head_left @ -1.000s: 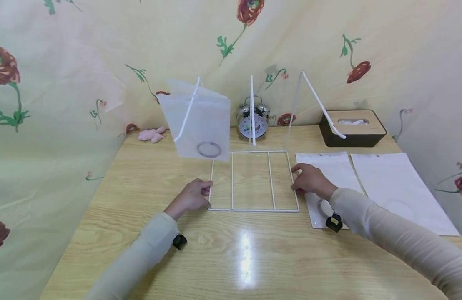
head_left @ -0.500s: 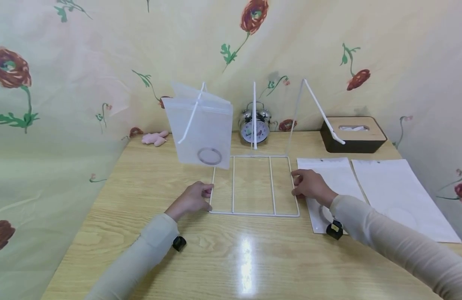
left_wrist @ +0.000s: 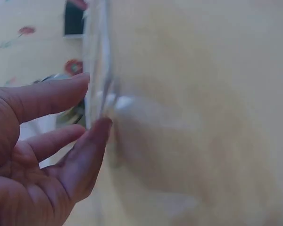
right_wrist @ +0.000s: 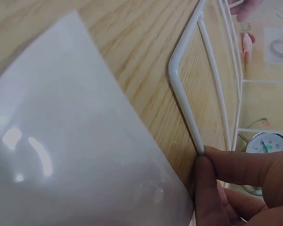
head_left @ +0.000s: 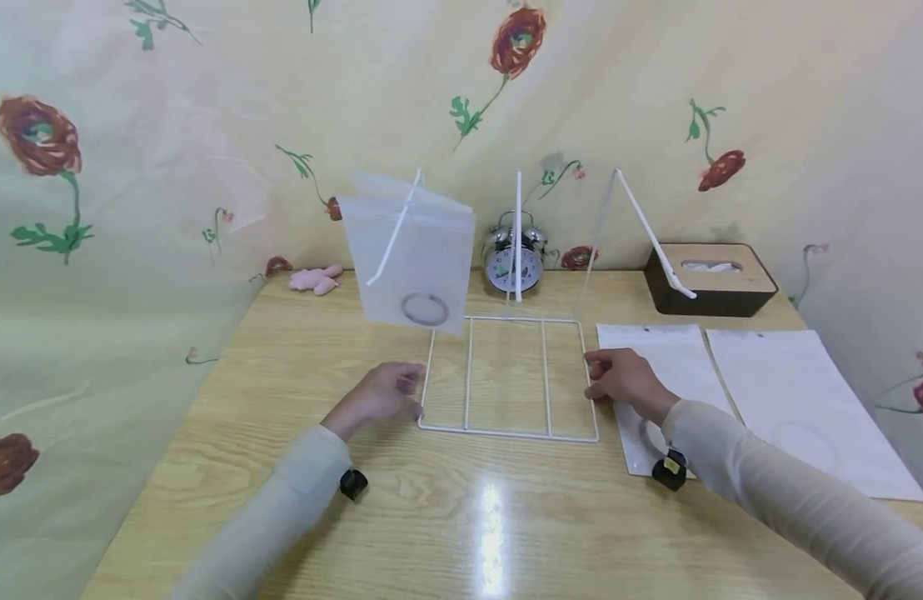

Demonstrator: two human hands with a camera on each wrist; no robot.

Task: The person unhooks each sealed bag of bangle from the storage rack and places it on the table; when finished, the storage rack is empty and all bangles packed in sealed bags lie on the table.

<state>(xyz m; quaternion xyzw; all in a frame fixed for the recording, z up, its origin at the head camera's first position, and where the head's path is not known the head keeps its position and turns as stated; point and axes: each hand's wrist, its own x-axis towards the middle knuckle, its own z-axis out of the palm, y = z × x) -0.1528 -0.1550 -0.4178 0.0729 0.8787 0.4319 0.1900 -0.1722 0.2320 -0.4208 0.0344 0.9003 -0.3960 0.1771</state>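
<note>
A white wire rack (head_left: pixel 506 433) stands on the wooden table, its flat rectangular base toward me and three slanted arms rising at the back. Over the left arm hangs a folded translucent zip bag (head_left: pixel 431 250) with a grey ring mark. My right hand (head_left: pixel 626 379) pinches the right side wire of the base between thumb and fingers; the right wrist view shows the fingertips on the wire (right_wrist: pixel 187 110). My left hand (head_left: pixel 375 396) is just beside the base's left side, and the left wrist view shows its thumb and fingers (left_wrist: pixel 56 101) parted.
Two white zip bags (head_left: pixel 776 383) lie flat at the right, the nearer one partly under my right hand. A tissue box (head_left: pixel 709 296), an alarm clock (head_left: pixel 534 268) and a pink soft toy (head_left: pixel 315 281) stand along the back by the flowered wall covering.
My left hand has loosened from the rack's left wire and drawn slightly left. My right hand stays on the right wire. The whole head view has shifted a little.
</note>
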